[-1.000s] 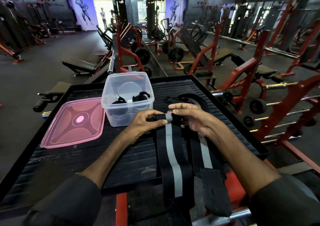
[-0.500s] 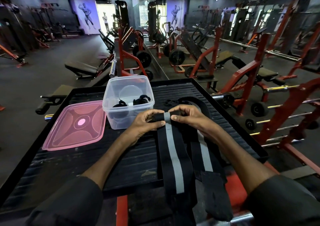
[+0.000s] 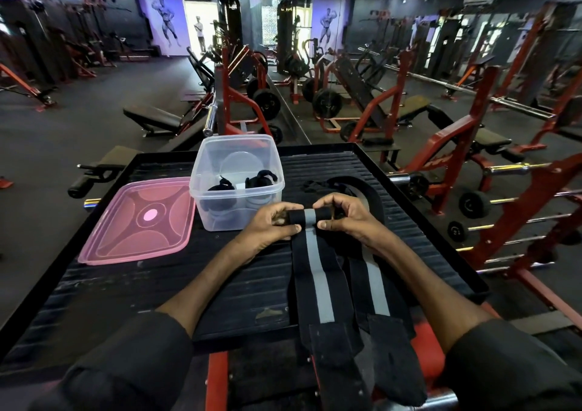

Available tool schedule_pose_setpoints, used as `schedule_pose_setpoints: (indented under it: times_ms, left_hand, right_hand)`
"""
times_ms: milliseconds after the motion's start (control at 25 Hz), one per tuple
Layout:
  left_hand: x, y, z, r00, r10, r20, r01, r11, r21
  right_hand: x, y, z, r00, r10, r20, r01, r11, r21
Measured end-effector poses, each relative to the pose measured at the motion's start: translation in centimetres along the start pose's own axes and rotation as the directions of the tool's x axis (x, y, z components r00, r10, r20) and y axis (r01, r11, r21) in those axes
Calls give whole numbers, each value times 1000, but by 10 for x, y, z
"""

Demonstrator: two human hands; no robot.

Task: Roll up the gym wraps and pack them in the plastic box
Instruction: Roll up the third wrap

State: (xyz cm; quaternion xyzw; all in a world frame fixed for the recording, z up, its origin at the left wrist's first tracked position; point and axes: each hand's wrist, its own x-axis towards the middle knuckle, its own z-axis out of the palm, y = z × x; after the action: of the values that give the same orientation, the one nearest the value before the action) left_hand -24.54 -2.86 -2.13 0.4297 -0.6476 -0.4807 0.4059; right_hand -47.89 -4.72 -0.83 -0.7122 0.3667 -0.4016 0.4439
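Left hand [image 3: 267, 226] and right hand [image 3: 348, 218] each pinch one end of a small roll [image 3: 309, 216] formed at the far end of a black gym wrap [image 3: 319, 284] with a grey centre stripe. The thumbs press the near side and the fingers curl over the top, a grip that holds the turns tight and the edges aligned. The unrolled length lies flat on the ribbed black counter [image 3: 204, 287] and runs toward the person, with its fastening tab hanging past the near edge (a straight run should feed the roll evenly). A second striped wrap [image 3: 376, 287] lies unrolled just beside it, on the right. The clear plastic box [image 3: 220, 218] stands open just beyond the left hand, within easy reach, and dark rolled wraps [image 3: 261, 179] sit inside. Its pink lid [image 3: 135, 228] lies at the box's left. By judgement, rolling is at an early turn and packing is part done.
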Motion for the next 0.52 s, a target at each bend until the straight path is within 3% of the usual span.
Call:
schedule_pose_setpoints:
  times_ms: [120,240,320,520]
  left_hand:
    - [1,-6,2,993,102,-52,-91,980,179]
    - [-1,-9,2,982,168,-84,-134,940,313]
    - [-3,-9,5,976,196,-95,-155,931,331]
    - [-9,-8,7,959,278,-64,-239,906,349]
  right_hand:
    - [-2,-6,0,995,101,21,-101,995,4]
    - [-1,-12,-4,963,266,42,-269,939,214]
    - [3,-9,-5,955,296,19,-289,915,283]
    - [0,-3,-5,929,343,141,-345,938,-9]
